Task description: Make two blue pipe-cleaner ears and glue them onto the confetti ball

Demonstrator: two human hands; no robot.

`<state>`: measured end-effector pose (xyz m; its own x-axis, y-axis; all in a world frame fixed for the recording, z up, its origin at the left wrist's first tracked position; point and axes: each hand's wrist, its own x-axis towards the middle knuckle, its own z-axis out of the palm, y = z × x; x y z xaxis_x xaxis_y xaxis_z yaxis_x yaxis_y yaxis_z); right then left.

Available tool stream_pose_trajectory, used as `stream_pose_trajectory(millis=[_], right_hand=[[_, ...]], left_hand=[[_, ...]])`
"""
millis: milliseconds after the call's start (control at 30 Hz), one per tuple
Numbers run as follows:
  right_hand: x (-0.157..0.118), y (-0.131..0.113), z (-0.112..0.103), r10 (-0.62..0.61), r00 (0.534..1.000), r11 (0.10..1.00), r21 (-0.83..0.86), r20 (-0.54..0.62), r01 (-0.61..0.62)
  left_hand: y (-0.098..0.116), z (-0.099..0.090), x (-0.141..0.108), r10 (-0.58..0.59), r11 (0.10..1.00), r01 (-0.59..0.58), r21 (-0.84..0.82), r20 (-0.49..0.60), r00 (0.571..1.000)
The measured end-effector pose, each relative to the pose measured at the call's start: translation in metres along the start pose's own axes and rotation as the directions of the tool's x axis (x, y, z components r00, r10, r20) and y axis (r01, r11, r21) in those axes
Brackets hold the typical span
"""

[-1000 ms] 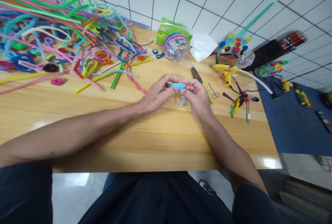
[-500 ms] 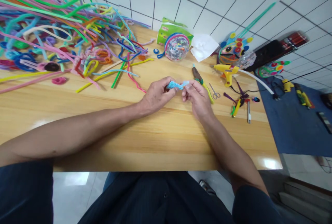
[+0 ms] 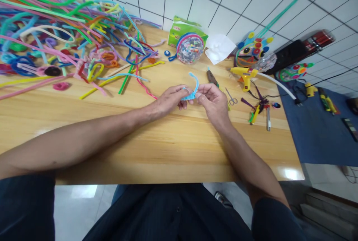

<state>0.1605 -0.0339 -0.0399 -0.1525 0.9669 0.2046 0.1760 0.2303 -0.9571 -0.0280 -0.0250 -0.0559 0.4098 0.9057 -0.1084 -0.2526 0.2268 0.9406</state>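
A light blue pipe cleaner (image 3: 192,94) is between my two hands above the table, coiled along its lower part, with a free end curving up and away. My left hand (image 3: 173,98) pinches the coiled part from the left. On the other side, the thumb and fingers of my right hand (image 3: 214,101) close on the right end of the coil, near where the free end rises. The fingers hide part of the coil. Just beyond my right hand lie pliers (image 3: 213,78), partly covered by it, and small scissors (image 3: 232,100).
A tangle of colourful pipe cleaners (image 3: 69,43) covers the table's left. At the back stand a round clear container (image 3: 190,48), a green packet (image 3: 179,32) and white paper (image 3: 219,49). A yellow glue gun (image 3: 245,77) and a cutter knife (image 3: 268,119) lie on the right.
The pipe cleaner's free end, earlier pinched out to the right by my right hand, now curves upward. My right fingers have shifted to the coil.
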Motion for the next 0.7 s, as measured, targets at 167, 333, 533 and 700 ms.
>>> stream_pose_trajectory(millis=[167, 333, 533, 700], right_hand=[[0.0008, 0.0024, -0.0004, 0.047, 0.999, 0.999, 0.024, 0.004, -0.047], [0.0007, 0.0028, 0.0, 0.083, 0.996, 0.995, 0.05, -0.028, -0.081], [0.0023, 0.0033, 0.0001, 0.117, 0.993, 0.99, 0.079, -0.032, -0.114], [0.0011, 0.0039, 0.0025, 0.153, 0.988, 0.983, 0.097, 0.009, -0.153]], left_hand=[[0.0018, 0.0001, -0.0026, 0.027, 0.997, -0.031, 0.068, 0.059, 0.998], [0.0051, 0.0012, -0.0054, 0.016, 0.98, -0.031, 0.197, 0.08, 0.997], [0.0074, 0.0013, -0.0084, 0.043, 0.952, -0.036, 0.303, -0.017, 0.999], [0.006, 0.0021, -0.0088, 0.144, 0.95, -0.13, 0.284, -0.031, 0.989]])
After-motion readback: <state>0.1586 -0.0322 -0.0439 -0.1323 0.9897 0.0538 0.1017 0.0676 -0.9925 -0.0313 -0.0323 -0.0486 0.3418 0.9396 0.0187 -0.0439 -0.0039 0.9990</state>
